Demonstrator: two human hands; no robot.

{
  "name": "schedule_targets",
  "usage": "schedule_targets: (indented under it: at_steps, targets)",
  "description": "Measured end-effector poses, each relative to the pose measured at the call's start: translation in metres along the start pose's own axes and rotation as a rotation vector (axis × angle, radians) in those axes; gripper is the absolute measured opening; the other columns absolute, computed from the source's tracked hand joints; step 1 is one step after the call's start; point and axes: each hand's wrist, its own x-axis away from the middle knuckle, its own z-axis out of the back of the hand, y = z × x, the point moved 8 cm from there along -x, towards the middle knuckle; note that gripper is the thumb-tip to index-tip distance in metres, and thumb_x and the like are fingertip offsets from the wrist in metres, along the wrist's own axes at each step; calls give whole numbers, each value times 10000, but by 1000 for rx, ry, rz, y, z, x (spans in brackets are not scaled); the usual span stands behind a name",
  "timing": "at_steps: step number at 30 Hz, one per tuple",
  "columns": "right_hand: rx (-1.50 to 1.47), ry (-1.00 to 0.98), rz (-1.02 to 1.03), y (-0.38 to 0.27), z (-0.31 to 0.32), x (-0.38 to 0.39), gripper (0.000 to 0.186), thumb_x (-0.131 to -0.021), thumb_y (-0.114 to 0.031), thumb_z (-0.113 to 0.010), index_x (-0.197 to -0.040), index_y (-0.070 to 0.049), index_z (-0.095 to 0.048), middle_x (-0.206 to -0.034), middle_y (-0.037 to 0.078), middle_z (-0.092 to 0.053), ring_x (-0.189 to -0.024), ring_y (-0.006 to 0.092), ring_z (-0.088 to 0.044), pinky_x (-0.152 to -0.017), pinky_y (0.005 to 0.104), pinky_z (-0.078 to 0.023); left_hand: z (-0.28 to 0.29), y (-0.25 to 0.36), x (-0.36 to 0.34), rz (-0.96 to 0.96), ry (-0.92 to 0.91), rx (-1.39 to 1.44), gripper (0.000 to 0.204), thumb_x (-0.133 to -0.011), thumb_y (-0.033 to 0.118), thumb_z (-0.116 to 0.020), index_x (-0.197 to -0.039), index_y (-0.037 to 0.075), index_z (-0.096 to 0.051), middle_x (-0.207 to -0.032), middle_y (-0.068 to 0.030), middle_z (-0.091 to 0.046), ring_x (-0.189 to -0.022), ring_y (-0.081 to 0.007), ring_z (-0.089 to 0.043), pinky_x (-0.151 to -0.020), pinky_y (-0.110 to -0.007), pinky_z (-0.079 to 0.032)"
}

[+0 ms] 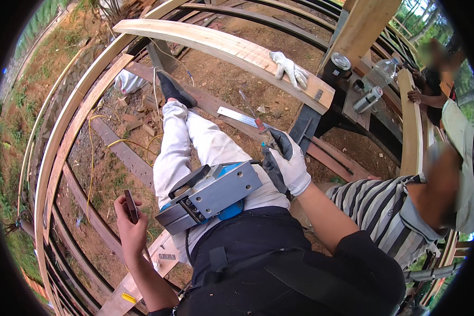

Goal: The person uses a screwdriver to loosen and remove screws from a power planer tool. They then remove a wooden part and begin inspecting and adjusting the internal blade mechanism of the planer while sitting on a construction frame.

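Observation:
Across my lap lies an electric hand planer (210, 192), blue-bodied, with its flat grey metal sole turned up. My bare left hand (132, 224) is closed round a small dark flat piece (131, 206), to the left of the planer. My right hand (287, 164), in a white work glove with dark grey palm and fingers, is raised beyond the planer with its fingers bent together. A tiny teal bit shows at its fingertips; what it belongs to is unclear. Just past them is a screwdriver (260, 124) with a reddish handle; whether the fingers touch it is unclear.
A curved timber beam (210, 42) carries a loose white glove (289, 70). A metal ruler (242, 118) lies on a plank. Thermos (367, 99) and plastic bottle (382, 72) stand at right. A striped-shirted person (371, 210) sits close by; another is farther back. Yellow cord (90, 158) trails left.

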Motion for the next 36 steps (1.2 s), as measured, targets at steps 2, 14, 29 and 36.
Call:
schedule_targets:
  at_steps: [2, 14, 29, 36]
  targets:
    - [-101, 79, -99, 31, 14, -3, 374, -917, -53, -598, -1277, 25, -532, -850, 42, -612, -620, 89, -568, -570, 247, -506, -4, -2, -5, -56, 8, -47, 431, -784, 15, -557, -1202, 46, -456, -1011, -77, -622, -765, -119, -530, -720, -273, -449]
    - [-61, 24, -56, 26, -1, 21, 289, -892, -44, -592, -1171, 30, -586, -905, 73, -670, -754, 118, -634, -676, 257, -534, -31, 2, 40, -52, -311, 685, 526, -730, 9, -540, -1244, 36, -434, -1095, -128, -615, -839, -142, -553, -812, -300, -458]
    - [124, -123, -262, 43, 50, -12, 455, -895, -149, -653, -1307, 22, -565, -976, 89, -694, -755, 102, -620, -664, 270, -531, -61, 3, -48, 79, -423, 616, 638, -652, 102, -579, -1268, -1, -445, -983, -111, -589, -761, -151, -579, -677, -275, -490]
    - [162, -232, -8, -47, -6, -49, 549, -838, -51, -582, -1359, 94, -487, -1189, 165, -645, -974, 146, -640, -886, 292, -504, -88, 68, -134, -5, -485, 588, 528, -762, -22, -595, -1279, -5, -486, -997, -47, -570, -884, -112, -545, -783, -249, -448]
